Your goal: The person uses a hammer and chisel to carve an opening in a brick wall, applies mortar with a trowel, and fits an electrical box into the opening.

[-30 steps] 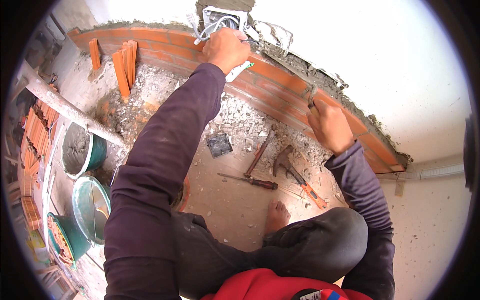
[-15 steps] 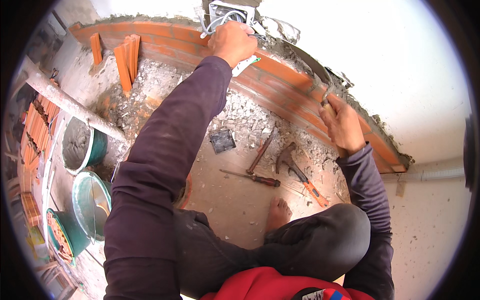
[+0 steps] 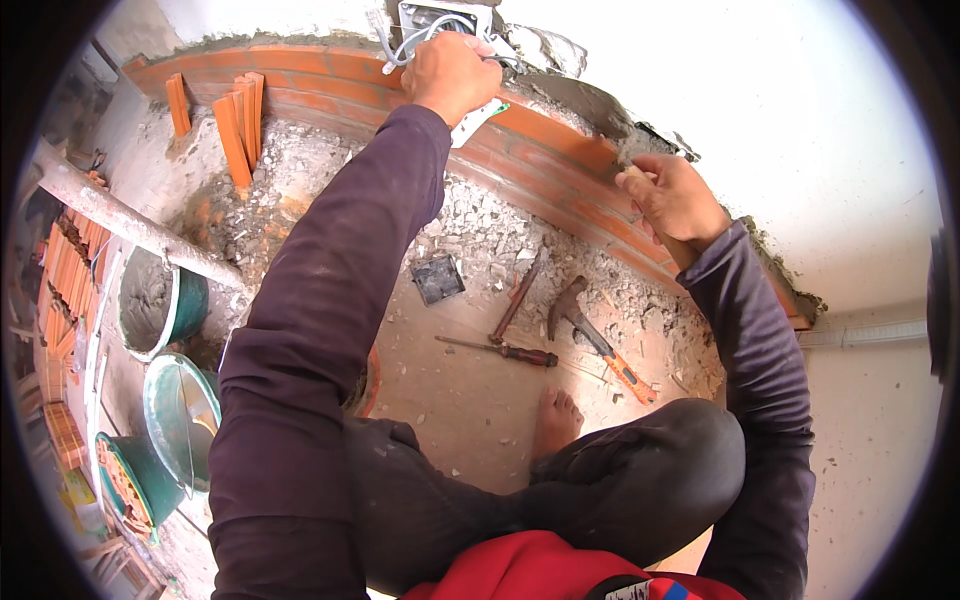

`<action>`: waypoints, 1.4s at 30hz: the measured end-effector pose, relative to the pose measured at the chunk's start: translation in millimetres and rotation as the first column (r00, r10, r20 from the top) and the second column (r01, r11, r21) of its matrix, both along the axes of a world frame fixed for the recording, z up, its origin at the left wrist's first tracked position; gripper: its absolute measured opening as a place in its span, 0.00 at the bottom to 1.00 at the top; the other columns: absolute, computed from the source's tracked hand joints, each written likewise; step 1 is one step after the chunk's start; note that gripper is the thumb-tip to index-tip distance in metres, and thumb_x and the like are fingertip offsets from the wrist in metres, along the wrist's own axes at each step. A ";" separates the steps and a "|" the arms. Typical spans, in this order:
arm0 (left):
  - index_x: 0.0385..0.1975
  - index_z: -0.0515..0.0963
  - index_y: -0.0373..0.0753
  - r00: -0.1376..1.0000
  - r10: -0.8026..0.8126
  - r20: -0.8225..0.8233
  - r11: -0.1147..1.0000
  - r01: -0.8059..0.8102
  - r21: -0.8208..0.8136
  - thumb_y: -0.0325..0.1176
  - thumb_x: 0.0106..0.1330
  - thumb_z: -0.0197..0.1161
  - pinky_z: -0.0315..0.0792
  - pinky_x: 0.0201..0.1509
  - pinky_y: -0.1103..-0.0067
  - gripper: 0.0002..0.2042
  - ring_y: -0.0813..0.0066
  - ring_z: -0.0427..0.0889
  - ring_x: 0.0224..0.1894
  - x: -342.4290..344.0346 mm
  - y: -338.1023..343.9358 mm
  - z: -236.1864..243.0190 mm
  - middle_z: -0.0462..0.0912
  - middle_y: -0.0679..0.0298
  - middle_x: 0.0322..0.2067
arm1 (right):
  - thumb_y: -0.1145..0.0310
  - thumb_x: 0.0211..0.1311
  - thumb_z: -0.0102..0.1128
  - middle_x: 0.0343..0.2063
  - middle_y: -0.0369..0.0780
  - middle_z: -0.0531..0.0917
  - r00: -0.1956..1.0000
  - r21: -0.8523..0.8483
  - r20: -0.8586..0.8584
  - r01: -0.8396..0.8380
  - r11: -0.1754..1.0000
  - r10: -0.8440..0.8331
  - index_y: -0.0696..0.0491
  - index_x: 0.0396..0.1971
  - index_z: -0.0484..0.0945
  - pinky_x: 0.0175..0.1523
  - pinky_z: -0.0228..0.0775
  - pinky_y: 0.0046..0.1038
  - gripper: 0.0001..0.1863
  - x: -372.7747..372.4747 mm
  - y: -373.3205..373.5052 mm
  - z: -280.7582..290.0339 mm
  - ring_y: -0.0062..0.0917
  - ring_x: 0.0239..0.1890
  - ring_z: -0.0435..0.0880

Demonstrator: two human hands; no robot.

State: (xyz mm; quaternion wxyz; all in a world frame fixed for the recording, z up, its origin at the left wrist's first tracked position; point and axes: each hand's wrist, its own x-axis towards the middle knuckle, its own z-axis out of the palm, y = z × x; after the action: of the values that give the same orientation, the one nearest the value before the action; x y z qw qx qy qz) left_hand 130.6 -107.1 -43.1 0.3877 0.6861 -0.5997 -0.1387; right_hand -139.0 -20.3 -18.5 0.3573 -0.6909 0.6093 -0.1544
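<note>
My left hand [image 3: 452, 75] is closed at the lower edge of a white electrical box [image 3: 440, 12] set in the wall. Grey cables [image 3: 412, 45] loop out beside its fingers, which are hidden from above. A white strip with a green end [image 3: 476, 122] shows below that wrist. My right hand [image 3: 680, 200] grips a trowel by its wooden handle [image 3: 684, 252]. Its grey blade [image 3: 580, 100] lies along the mortar between the wall and the top of the low brick course [image 3: 545, 140].
On the rubble-strewn floor lie a hammer [image 3: 600, 345], a screwdriver [image 3: 500, 349], a rusty metal bar [image 3: 521, 295] and a dark square box [image 3: 438, 280]. Bricks [image 3: 233, 140] stand at left. A pole [image 3: 130, 215] slants above a mortar bucket [image 3: 190, 305] and other green buckets [image 3: 182, 405].
My right hand has moved up toward the wall, and the trowel blade now lies closer against the mortar. My left hand stays at the box. The whole view has shifted slightly.
</note>
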 end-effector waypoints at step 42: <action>0.42 0.87 0.50 1.000 0.015 0.022 1.000 -0.015 -0.005 0.43 0.56 0.67 0.77 0.49 0.72 0.14 0.67 0.86 0.43 8.6 -6.3 -4.7 0.89 0.67 0.37 | 0.65 0.70 0.55 0.19 0.34 0.75 0.997 0.147 0.079 0.015 0.989 -0.027 0.62 0.34 0.77 0.19 0.67 0.23 0.13 19.4 1.1 18.2 0.16 0.16 0.74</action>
State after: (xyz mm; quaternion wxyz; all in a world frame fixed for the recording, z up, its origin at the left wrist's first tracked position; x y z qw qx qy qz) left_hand 139.2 -113.4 -47.8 0.3838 0.6912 -0.5991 -0.1270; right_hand -119.7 -19.1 -0.3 0.4295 -0.6496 0.6114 -0.1408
